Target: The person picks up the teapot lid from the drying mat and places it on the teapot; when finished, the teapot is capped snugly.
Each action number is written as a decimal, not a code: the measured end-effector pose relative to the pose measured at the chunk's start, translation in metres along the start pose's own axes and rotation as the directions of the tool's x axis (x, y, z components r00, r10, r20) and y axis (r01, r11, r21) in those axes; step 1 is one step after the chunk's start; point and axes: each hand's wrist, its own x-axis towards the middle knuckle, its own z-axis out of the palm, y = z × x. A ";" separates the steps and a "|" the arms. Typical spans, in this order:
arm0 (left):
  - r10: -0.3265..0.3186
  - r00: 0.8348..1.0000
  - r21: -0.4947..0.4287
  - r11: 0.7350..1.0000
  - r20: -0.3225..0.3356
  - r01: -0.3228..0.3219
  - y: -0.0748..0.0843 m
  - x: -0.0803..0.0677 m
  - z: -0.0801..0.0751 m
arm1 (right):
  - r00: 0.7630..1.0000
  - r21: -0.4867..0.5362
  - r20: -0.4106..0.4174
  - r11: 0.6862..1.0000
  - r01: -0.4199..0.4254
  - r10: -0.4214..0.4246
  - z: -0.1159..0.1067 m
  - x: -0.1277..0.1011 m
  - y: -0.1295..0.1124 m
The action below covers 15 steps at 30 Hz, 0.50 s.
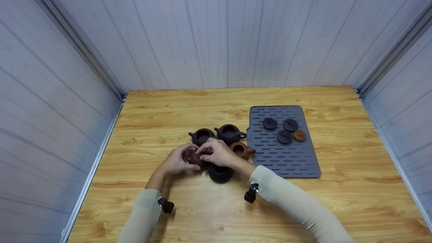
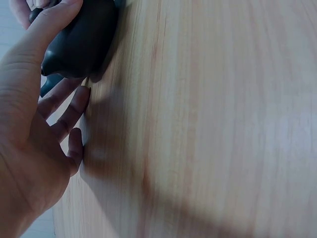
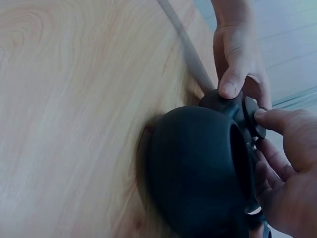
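Note:
My left hand (image 1: 177, 160) holds a small dark brown teapot (image 1: 186, 155) at the left of a cluster of pots. In the right wrist view its thumb presses on the pot's side, with the fingers behind. My right hand (image 1: 219, 152) pinches a dark round lid (image 3: 254, 117) by its top. The lid stands at the mouth of that pot. Close beside it is a black teapot (image 1: 220, 174), lidless, under my right wrist; its rounded body (image 3: 193, 163) fills much of the right wrist view.
Behind my hands stand two dark lidless teapots, one left (image 1: 202, 136) and one right (image 1: 229, 133). An orange-brown teapot (image 1: 240, 151) stands by my right forearm. A grey mat (image 1: 283, 163) at right bears several lids, one of them an orange-brown lid (image 1: 299, 135).

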 end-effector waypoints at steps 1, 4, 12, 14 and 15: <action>-0.002 1.000 -0.004 1.000 0.004 0.002 0.000 0.000 0.000 | 1.000 -0.008 -0.002 1.000 0.000 0.000 0.001 0.000 0.000; -0.003 1.000 -0.001 1.000 0.007 0.003 0.000 0.000 0.000 | 1.000 -0.023 -0.009 1.000 -0.001 0.001 0.002 0.000 0.001; -0.001 1.000 -0.004 1.000 -0.001 0.001 0.000 0.000 0.000 | 1.000 -0.012 -0.017 1.000 0.000 0.000 0.003 -0.002 0.001; -0.001 1.000 -0.006 1.000 -0.001 0.001 0.000 0.000 0.000 | 1.000 -0.011 -0.023 1.000 -0.002 0.001 0.004 -0.002 0.001; -0.003 1.000 -0.009 1.000 0.000 0.003 0.000 0.000 0.000 | 1.000 -0.012 -0.024 1.000 -0.005 0.004 0.004 -0.002 0.001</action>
